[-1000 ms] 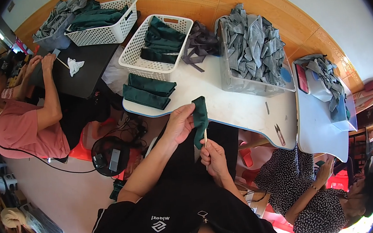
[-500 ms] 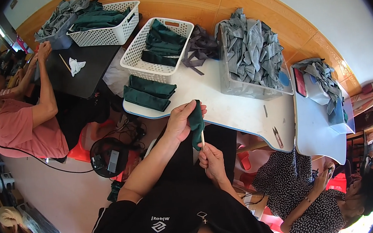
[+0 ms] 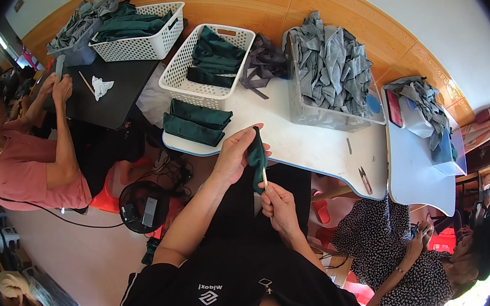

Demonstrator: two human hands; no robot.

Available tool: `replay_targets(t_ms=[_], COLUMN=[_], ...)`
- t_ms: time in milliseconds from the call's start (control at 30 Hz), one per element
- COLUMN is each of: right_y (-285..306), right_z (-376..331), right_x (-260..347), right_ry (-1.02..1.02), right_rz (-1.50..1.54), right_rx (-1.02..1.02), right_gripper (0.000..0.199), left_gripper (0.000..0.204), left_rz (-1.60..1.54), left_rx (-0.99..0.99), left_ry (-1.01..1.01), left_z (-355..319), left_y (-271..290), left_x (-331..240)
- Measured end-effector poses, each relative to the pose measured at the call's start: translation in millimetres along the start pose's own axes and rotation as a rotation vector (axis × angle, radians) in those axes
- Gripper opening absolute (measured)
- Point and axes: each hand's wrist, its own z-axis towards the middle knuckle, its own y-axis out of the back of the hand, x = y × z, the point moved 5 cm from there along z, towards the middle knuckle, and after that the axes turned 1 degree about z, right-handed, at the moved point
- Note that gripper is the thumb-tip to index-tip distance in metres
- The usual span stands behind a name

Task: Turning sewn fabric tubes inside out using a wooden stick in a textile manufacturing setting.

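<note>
Between my hands, just off the near edge of the white table, is a narrow dark green fabric strip (image 3: pixel 256 162). My left hand (image 3: pixel 236 158) is closed on its upper part, thumb along the top end. A thin light wooden stick (image 3: pixel 265 178) runs up into or against the lower part of the strip; which of the two I cannot tell. Its lower end is pinched by my right hand (image 3: pixel 278 205). Folded dark green fabric pieces (image 3: pixel 196 122) lie on the table beyond my left hand.
A white perforated basket (image 3: pixel 179 93) of green fabric stands at the back, beside dark ribbons (image 3: pixel 264 61). Grey fabric fills a clear bin (image 3: pixel 328 117). Thread snips (image 3: pixel 365 180) lie on the table's right. Co-workers sit left (image 3: pixel 35 169) and right (image 3: pixel 414 254); a fan (image 3: pixel 143 206) is left.
My hands have barely moved; the strip and stick remain between them. The co-worker on the left now holds up a grey piece, with the hands lowered slightly.
</note>
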Motion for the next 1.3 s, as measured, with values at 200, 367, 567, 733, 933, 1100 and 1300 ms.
replay_targets(t_ms=[200, 367, 567, 733, 933, 1100, 1300], right_y=[1, -1, -4, -6, -7, -12, -16], right_z=[-2, 1, 8, 19, 14, 17, 21], right_x=[-3, -3, 2, 14, 0, -2, -1], right_ry=[-0.019, -0.006, 0.048, 0.039, 0.005, 0.029, 0.063], right_rz=[0.009, 0.028, -0.026, -0.109, -0.095, -0.067, -0.062], right_rx=[-0.011, -0.025, -0.065, -0.062, -0.048, -0.079, -0.095], right_gripper=[0.032, 0.033, 0.034, 0.033, 0.033, 0.033, 0.033], left_gripper=[0.04, 0.037, 0.037, 0.041, 0.038, 0.035, 0.039], left_rz=[-0.034, -0.055, -0.047, -0.139, -0.082, -0.09, -0.108], left_rx=[-0.006, 0.001, 0.03, 0.037, -0.043, -0.028, -0.01], left_ry=[-0.034, 0.013, 0.028, 0.036, -0.047, -0.005, 0.018], left_z=[11, 15, 12, 21, 31, 33, 30], left_y=[7, 15, 16, 14, 29, 32, 31], left_x=[2, 14, 25, -2, -8, 9, 20])
